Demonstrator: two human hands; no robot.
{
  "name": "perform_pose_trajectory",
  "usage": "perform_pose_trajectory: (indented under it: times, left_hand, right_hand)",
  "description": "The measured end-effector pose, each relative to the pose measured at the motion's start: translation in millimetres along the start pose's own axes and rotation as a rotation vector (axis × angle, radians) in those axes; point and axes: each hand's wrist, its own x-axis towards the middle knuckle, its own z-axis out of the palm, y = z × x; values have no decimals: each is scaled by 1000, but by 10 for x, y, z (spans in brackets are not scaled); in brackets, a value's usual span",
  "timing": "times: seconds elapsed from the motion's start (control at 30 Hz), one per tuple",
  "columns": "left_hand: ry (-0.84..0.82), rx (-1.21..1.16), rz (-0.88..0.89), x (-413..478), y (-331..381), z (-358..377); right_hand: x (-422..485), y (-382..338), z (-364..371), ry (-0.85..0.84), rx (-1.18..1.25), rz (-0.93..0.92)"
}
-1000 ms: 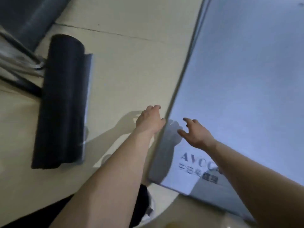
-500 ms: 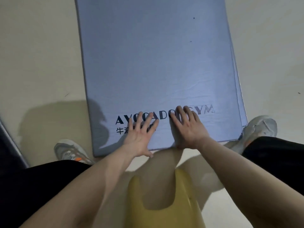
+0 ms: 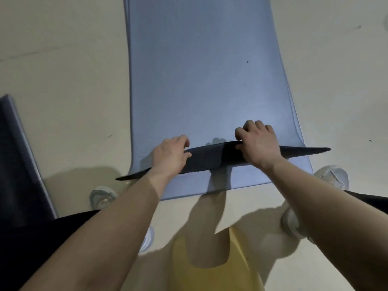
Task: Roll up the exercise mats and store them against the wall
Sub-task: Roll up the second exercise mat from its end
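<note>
- While most of the blue mat (image 3: 201,80) lies flat on the pale floor (image 3: 63,70), its near end is turned up, showing a dark underside.
- Left hand (image 3: 171,156) and right hand (image 3: 259,143) both clamp that raised edge, fingers curled over it, thumbs on the dark side.
- Second blue layer (image 3: 273,175) lies flat under the raised end.
- Left shoe (image 3: 102,197) and right shoe (image 3: 331,177) flank the mat's near corners.
- Dark mat (image 3: 19,160) lies left of it, well apart, cut off by the frame.
- Yellow shirt (image 3: 210,269) hangs nearer the camera than the mat.
</note>
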Motion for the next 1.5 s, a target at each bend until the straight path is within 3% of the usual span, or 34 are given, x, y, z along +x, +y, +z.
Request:
perform_pose_trajectory:
  times: [0.1,0.2,0.37,0.6,0.8,0.93,1.0,1.07,1.17,1.23,1.37,1.5]
  left_hand:
    - [281,174,85,16,115,301]
    - [329,153,96,-47,5,596]
    - [-146,178,142,-257,-137,816]
    - [-342,-99,137,115,-292,420]
    - [-399,-42,39,670,-270,112]
    - [-327,85,-9,1036,-309,149]
    - [-269,191,-22,1189,-324,180]
    - [-161,230,-60,1297,-304,231]
    - [256,117,-42,1294,-205,380]
    - [387,-3,8,1142,-147,490]
    - [114,165,174,932,-202,661]
    - [88,62,248,1287,-311,488]
  right_hand:
    - [1,-119,312,112,-130,28]
    - [-55,-104,591,175,-39,-38]
    - [-122,93,966,-63,-83,-186]
    - [117,256,665,-333,30,-222]
    - [682,386,324,-419,133,-69]
    - [753,263,434,31,75,21]
    - [642,145,569,185,120,-52]
    - [618,138,714,107,0,-177]
    - [914,244,706,-47,-114,-217]
    - [1208,293,558,-145,-89,-223]
    - [1333,304,453,-195,-83,-222]
    - [1075,279,666,-46,-213,-24]
